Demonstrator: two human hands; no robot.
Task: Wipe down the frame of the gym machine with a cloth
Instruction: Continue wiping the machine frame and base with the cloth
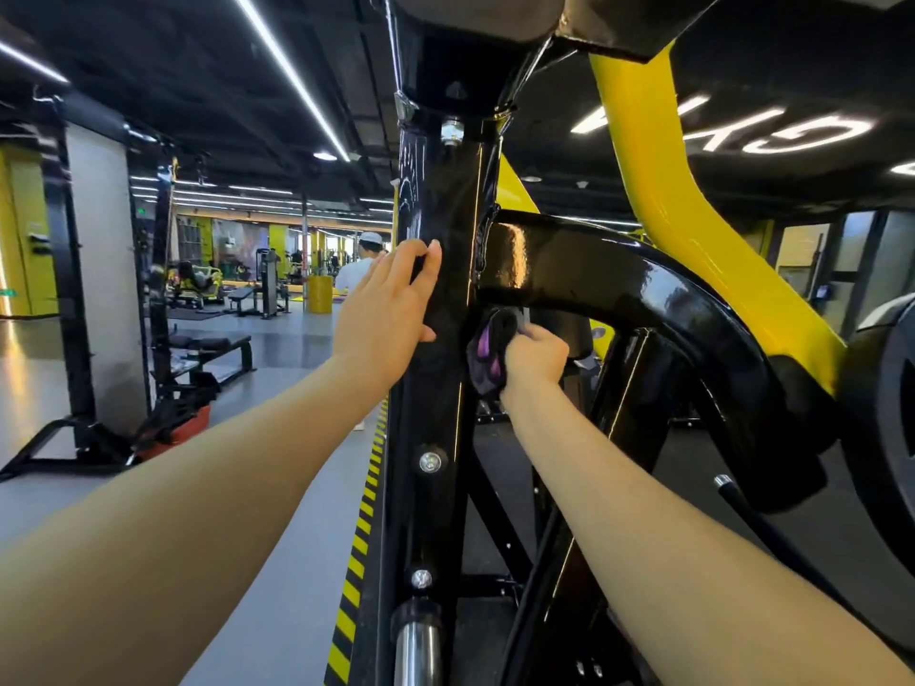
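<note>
The cloth (487,351) is gripped by the right hand (537,358) under the curved black tube (619,274); the left hand (391,299) rests flat-fingered on the upright post (435,388). Wiping along that tube seems next.

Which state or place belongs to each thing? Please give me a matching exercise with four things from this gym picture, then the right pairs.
Things:
1. left hand
2. cloth
3. curved black tube
4. yellow arm

Places or states:
A. bunched in the right hand
B. rising behind the black frame
C. resting on the upright black post
D. joins the post just above the cloth

Pairs: 1-C, 2-A, 3-D, 4-B
</note>
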